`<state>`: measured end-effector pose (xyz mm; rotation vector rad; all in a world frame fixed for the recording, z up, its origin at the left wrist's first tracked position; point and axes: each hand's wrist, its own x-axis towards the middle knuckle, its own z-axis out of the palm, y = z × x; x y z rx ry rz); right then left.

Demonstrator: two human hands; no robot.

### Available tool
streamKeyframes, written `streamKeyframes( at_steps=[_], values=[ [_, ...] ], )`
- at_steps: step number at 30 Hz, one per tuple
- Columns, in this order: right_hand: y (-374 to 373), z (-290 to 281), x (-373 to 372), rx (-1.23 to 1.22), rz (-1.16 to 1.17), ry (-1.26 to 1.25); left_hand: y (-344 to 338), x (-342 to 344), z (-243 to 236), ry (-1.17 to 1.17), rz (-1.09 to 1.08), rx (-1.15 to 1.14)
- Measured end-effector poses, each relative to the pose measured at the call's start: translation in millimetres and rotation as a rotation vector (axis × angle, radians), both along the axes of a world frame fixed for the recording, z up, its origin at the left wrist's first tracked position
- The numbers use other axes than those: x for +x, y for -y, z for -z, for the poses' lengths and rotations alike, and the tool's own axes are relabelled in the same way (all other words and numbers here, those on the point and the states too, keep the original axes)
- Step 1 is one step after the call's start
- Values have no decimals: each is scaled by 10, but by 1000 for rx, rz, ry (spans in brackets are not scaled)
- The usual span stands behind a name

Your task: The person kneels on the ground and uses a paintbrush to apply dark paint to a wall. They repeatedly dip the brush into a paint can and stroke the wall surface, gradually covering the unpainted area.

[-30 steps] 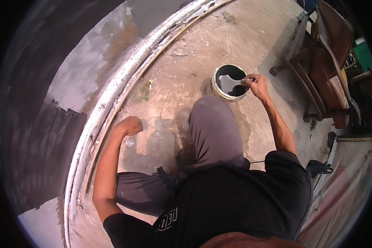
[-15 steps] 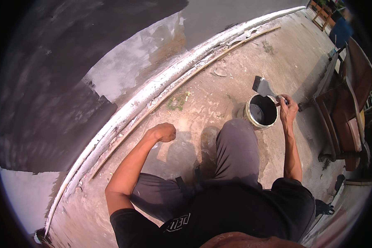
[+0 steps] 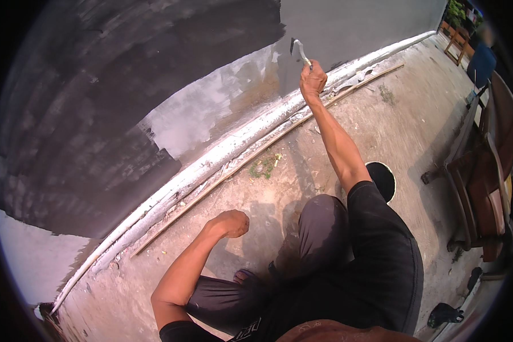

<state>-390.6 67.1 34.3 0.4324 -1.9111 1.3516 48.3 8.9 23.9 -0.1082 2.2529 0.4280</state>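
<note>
My right hand (image 3: 312,80) is closed round the handle of a flat paintbrush (image 3: 298,48), raised in front of the wall (image 3: 336,28), where dark grey paint meets a lighter grey area. A pale, mottled patch (image 3: 194,114) lies below the dark paint. Partly behind my right arm stands the bucket (image 3: 382,179) with dark contents. My left hand (image 3: 233,223) hangs over the concrete ground near my bent legs, its fingers curled; whether they hold anything is hidden.
A white pipe-like edge (image 3: 211,159) runs along the wall's foot, with a thin wooden strip (image 3: 182,211) beside it. At the right stand brown furniture (image 3: 490,205), a blue object (image 3: 481,62) and a wooden chair (image 3: 456,45). A dark bundle (image 3: 442,313) lies at lower right.
My right hand has lifted the brush out of the bucket and carried it up and left toward the wall. The view has shifted, and my left hand stays curled.
</note>
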Motion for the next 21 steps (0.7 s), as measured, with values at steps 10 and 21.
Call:
streamKeyframes(
  at_steps=[10,21],
  values=[
    [655,57,1102,-34,-412,-39,-4,21,32,-83,90,64],
    [483,-22,599,5,-541,45,-3,-25,-45,-47,-6,34]
  ],
)
